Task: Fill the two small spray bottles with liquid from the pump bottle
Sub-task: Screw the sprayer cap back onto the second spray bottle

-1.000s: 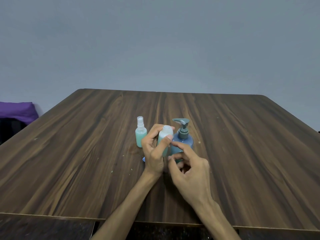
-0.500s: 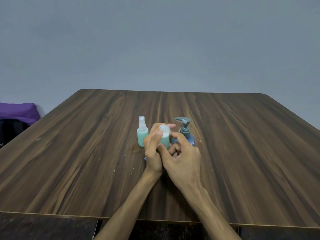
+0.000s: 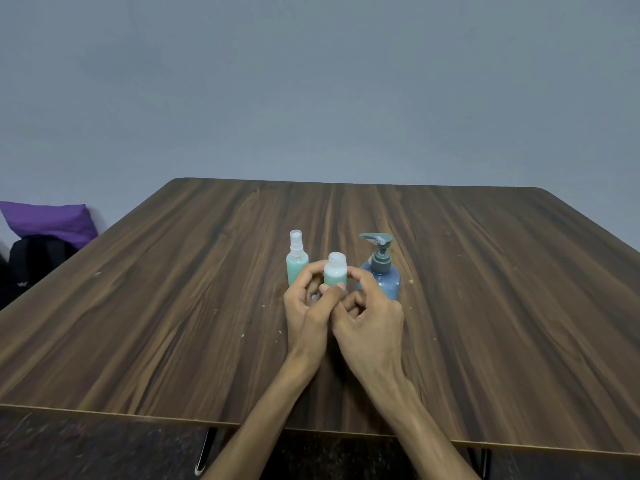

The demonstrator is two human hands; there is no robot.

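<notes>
On the table (image 3: 173,323) you have three bottles in a row; the capped spray bottle (image 3: 296,259) stands left, the open bottle (image 3: 335,270) sits between your hands, the pump bottle (image 3: 381,268) stands right.

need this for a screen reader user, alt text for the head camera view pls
Both hands, left hand and right hand, hold a small open-topped bottle of pale green liquid over a wooden table. A capped spray bottle stands behind on the left, a blue pump bottle on the right.

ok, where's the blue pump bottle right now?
Head view: the blue pump bottle stands on the wooden table, right of centre, just behind the right hand.
</notes>
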